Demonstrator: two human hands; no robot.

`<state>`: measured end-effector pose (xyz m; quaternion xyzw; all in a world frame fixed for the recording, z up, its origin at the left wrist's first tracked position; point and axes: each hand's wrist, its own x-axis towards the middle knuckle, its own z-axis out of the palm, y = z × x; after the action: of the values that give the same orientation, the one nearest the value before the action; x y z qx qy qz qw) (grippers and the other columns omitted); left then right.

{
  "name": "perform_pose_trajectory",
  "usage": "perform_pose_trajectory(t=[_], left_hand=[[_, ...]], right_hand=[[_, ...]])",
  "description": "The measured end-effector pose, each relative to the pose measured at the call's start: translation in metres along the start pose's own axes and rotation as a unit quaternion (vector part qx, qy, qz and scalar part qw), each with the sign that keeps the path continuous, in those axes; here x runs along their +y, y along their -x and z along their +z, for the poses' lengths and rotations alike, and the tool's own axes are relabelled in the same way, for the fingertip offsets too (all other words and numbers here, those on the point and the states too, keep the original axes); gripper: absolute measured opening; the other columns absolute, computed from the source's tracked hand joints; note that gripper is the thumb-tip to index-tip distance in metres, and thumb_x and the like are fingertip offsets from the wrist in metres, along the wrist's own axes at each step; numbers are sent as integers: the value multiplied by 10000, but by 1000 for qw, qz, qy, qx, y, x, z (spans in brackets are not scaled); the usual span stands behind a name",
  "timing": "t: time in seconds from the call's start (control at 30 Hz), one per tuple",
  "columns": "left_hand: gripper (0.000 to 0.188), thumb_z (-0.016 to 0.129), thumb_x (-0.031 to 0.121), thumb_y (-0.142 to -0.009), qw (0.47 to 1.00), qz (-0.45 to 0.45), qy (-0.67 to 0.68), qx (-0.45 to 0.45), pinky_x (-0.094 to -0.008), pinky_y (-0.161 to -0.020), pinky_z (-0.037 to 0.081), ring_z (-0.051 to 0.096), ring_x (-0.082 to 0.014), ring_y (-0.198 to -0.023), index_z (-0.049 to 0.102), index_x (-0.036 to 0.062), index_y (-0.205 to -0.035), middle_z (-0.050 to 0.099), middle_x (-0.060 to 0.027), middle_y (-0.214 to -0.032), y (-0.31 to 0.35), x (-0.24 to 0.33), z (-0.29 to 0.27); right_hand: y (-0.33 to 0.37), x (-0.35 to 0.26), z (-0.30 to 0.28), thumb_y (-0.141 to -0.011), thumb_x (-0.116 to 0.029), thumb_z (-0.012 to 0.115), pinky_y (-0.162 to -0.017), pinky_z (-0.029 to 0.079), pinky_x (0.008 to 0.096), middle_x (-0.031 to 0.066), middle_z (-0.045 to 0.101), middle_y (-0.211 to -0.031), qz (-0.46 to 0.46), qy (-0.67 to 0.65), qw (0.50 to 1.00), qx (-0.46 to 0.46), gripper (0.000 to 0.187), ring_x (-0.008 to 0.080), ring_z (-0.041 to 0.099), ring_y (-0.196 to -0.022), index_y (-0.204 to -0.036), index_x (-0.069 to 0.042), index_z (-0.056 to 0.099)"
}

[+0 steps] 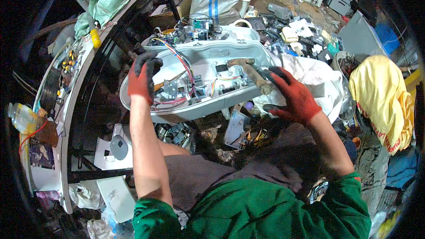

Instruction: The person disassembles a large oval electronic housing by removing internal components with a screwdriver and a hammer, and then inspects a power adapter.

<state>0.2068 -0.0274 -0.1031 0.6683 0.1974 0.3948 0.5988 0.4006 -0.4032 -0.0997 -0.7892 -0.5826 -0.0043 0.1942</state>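
- L hand [142, 79], red/black glove, at casing's left end: fingers loosely bent; can't tell if they grip the rim or just rest by it
- R hand [295, 97], same type of glove, at right end: fingers and thumb spread apart, not closed on anything
- Hammer [254, 73] w/ wooden handle: head over casing's right half, handle slanting near & right into gap of R hand; contact unclear
- Tool w/ orange-brown handle [158, 87] lies inside, just right of L hand; type unclear, prob. a screwdriver
- Open grey casing [195, 112] between both hands, w/ coloured wires [191, 73] and small parts inside
- Step, prob.: working on casing's innards; next move calls for a firm grip on hammer or tool, casing steadied, wires kept clear
- Far side: second shell [248, 33] w/ green circuit board [200, 25]; scrap heap [305, 40] far right
- Hard to see: L fingertips' undersides, small parts under wires, dark area near casing; table [76, 102] at left bends into black rim
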Motion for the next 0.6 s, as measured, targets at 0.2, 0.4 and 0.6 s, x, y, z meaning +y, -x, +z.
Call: perform_pose_trajectory(t=[0.2,0.4,0.6], left_hand=[[416,646,271,-864,852,-63,-502,-135,-376,-950,447,575,-315,-1137,559,132,-1247,625,-146,-1196,-40,-66,-79],[432,659,241,-842,807,-138,-523,-236,-370,-958,447,564,-330,-1142,557,146,-1251,600,-163,-1219,-21,-61,-70],[496,645,215,-849,775,-188,-562,-218,-374,-982,437,557,-326,-1163,503,178,-1322,574,-173,-1267,-24,-54,-66]], right_hand=[[-53,5,37,-641,-268,817,-960,473,457,210,392,-1412,65,-13,997,-38,909,429,521,-1157,-1423,-192,361],[-32,31,62,-621,-173,792,-949,476,460,184,435,-1378,69,-79,994,-23,897,437,519,-1146,-1413,-157,371],[-35,36,69,-554,-108,749,-985,456,443,196,437,-1387,63,-82,994,-22,880,415,497,-1201,-1375,-114,432]])
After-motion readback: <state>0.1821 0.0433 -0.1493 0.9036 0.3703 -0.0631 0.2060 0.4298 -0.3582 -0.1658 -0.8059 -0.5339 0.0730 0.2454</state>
